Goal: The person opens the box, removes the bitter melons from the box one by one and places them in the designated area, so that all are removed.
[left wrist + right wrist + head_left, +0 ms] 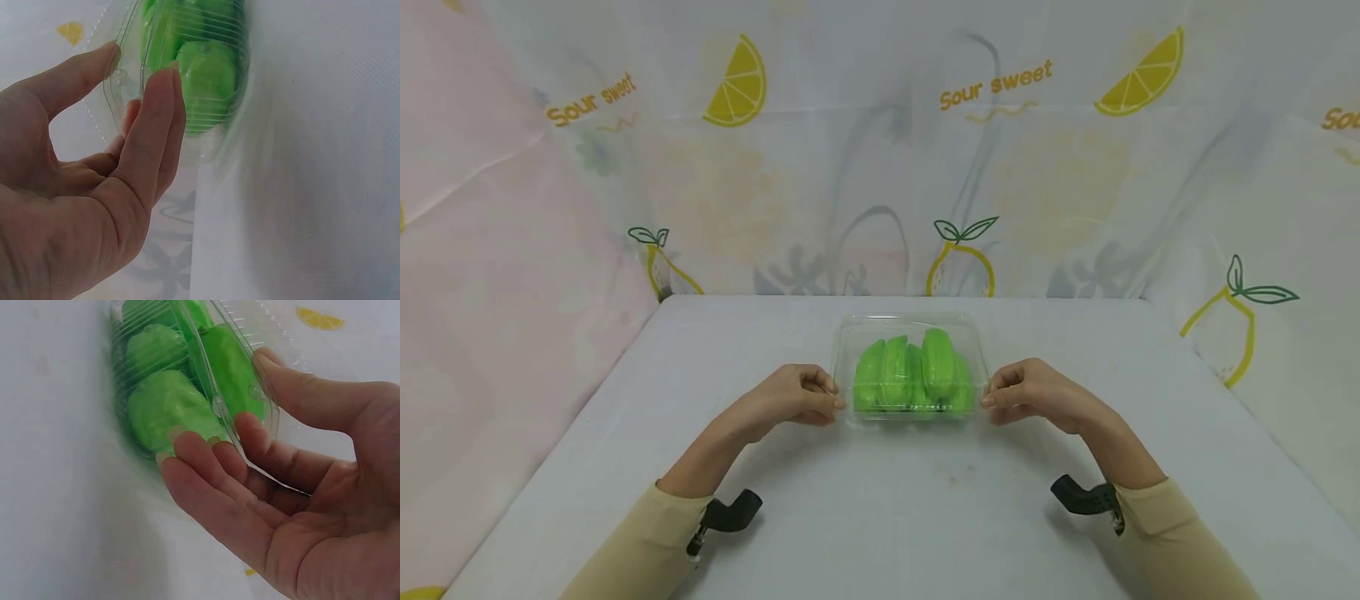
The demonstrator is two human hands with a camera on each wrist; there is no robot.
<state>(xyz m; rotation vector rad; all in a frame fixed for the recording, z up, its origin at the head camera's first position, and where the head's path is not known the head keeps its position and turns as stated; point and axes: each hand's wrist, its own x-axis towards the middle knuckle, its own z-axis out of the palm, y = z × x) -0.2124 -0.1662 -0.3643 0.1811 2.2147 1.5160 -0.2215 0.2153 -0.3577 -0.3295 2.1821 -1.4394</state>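
A clear plastic clamshell box (910, 320) stands near the back middle of the table, holding several plump, long green pieces (895, 371) that look like fruit or vegetables. At its left end, my left hand (793, 396) pinches the rim. In the left wrist view the thumb (100, 62) lies on one side of the box's flange and the fingers on the other. My right hand (1037, 392) pinches the opposite end the same way. The right wrist view shows fingertips (187, 440) against the ribbed side wall (115, 381), with green pieces visible through the plastic.
A white cloth covers the table (880, 517), which shows faint marks in front of the box. Lemon-printed curtains (850, 167) hang behind and along both sides. A black strap mount (733, 510) sits at the left cuff, another mount (1082, 495) at the right.
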